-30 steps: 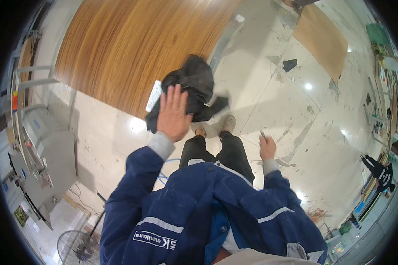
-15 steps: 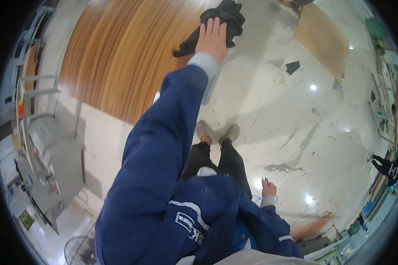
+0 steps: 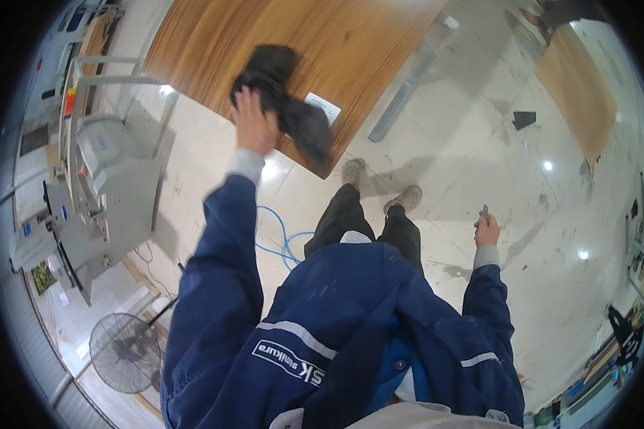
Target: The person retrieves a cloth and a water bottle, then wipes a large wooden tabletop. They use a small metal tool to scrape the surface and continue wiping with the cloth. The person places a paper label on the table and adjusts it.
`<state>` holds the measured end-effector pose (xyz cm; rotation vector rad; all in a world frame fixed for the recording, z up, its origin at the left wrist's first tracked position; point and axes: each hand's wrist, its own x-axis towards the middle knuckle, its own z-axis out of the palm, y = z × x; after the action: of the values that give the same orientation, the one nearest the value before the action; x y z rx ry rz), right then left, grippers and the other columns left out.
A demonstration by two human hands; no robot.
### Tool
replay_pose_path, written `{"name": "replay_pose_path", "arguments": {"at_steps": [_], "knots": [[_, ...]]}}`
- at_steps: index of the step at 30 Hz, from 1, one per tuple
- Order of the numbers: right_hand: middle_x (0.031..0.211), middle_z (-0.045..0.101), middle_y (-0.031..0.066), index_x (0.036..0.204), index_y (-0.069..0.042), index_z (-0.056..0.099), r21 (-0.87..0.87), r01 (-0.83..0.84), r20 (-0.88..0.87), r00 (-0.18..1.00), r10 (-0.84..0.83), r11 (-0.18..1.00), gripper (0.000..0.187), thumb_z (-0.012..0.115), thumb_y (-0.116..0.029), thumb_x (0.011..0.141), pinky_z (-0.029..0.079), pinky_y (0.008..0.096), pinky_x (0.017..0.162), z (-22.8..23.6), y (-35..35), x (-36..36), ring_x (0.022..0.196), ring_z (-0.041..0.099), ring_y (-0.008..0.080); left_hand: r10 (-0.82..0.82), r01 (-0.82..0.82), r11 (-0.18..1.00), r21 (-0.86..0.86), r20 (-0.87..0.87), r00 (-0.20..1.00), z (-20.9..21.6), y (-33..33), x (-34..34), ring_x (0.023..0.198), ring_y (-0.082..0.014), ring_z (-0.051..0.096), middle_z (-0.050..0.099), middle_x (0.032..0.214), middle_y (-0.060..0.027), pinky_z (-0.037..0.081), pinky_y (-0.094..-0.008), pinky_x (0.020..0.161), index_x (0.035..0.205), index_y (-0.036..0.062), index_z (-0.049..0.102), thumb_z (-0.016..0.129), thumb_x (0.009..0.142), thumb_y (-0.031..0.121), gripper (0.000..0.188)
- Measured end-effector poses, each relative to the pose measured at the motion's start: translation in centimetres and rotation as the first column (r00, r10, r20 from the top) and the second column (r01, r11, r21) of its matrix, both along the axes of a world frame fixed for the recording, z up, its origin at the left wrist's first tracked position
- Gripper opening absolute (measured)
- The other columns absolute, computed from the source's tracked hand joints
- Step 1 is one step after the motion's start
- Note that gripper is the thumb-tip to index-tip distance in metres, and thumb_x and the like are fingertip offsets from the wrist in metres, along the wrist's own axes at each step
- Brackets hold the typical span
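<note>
A crumpled black cloth (image 3: 266,75) lies on the near corner of a wood-grain board (image 3: 322,43). My left hand (image 3: 256,127) rests on the cloth's near side, fingers stretched out and spread over it. Both are slightly blurred. Part of the cloth trails right, next to a white label (image 3: 323,107) on the board. Off to the right, well away from the board, my right hand (image 3: 487,232) is closed around a small greyish object (image 3: 484,211). Only its tip shows above the fingers, too small to name.
A grey metal bar (image 3: 393,111) stands out beside the board's right edge. Blue hose (image 3: 286,243) loops on the floor by my legs. At left are a grey machine (image 3: 125,189) and a caged fan (image 3: 125,352). A brown sheet (image 3: 579,93) and a dark scrap (image 3: 524,119) lie right.
My left hand and the black cloth have come from the board's right edge to its near corner, leftward and closer to me. My right hand has swung outward to the right, still closed.
</note>
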<state>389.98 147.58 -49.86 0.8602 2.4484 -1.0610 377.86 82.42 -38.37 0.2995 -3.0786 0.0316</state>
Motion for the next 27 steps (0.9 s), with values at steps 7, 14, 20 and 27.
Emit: {"name": "replay_pose_path", "arguments": {"at_steps": [7, 14, 20, 27], "knots": [[0.064, 0.062, 0.0035, 0.082, -0.001, 0.069, -0.017, 0.33, 0.112, 0.939, -0.326, 0.944, 0.042, 0.075, -0.042, 0.085, 0.044, 0.0299, 0.056, 2.4, -8.2, 6.9, 0.058, 0.054, 0.0122, -0.11, 0.113, 0.993, 0.04, -0.063, 0.992, 1.8, 1.3, -17.8, 0.149, -0.0384, 0.021, 0.03, 0.157, -0.0245, 0.017, -0.0517, 0.12, 0.148, 0.0014, 0.038, 0.048, 0.096, 0.049, 0.071], [0.066, 0.064, 0.0031, 0.085, -0.002, 0.072, -0.08, 0.542, 0.216, 0.829, -0.516, 0.837, 0.041, 0.072, -0.043, 0.086, 0.045, 0.0285, 0.055, 1.2, -22.9, 13.0, 0.058, 0.056, 0.0108, -0.827, 0.826, 0.544, 0.149, -0.072, 0.558, 1.4, 6.9, -13.3, 0.149, -0.0353, 0.024, 0.033, 0.158, -0.014, 0.017, -0.0484, 0.122, 0.148, 0.0127, 0.042, 0.058, 0.093, 0.037, 0.062], [0.066, 0.065, 0.0043, 0.082, -0.002, 0.072, -0.175, 0.695, 0.081, 0.716, -0.693, 0.697, 0.041, 0.071, -0.042, 0.087, 0.045, 0.029, 0.058, 4.5, -33.7, 12.8, 0.06, 0.058, 0.012, -0.436, 0.439, 0.898, 0.019, -0.08, 0.896, 2.3, -12.8, -20.2, 0.14, -0.0402, 0.037, 0.045, 0.15, -0.0188, 0.027, -0.0504, 0.116, 0.143, 0.0092, 0.049, 0.059, 0.091, 0.029, 0.056], [0.068, 0.065, 0.0054, 0.083, -0.002, 0.07, -0.152, 0.741, 0.033, 0.665, -0.746, 0.654, 0.036, 0.069, -0.038, 0.088, 0.045, 0.0299, 0.058, 7.0, -39.8, 14.8, 0.064, 0.058, 0.0126, -0.525, 0.479, 0.851, -0.216, -0.342, 0.779, 8.0, -15.4, -16.0, 0.14, -0.0399, 0.038, 0.045, 0.147, -0.0248, 0.029, -0.0537, 0.114, 0.143, -0.0003, 0.043, 0.067, 0.086, 0.032, 0.07]]}}
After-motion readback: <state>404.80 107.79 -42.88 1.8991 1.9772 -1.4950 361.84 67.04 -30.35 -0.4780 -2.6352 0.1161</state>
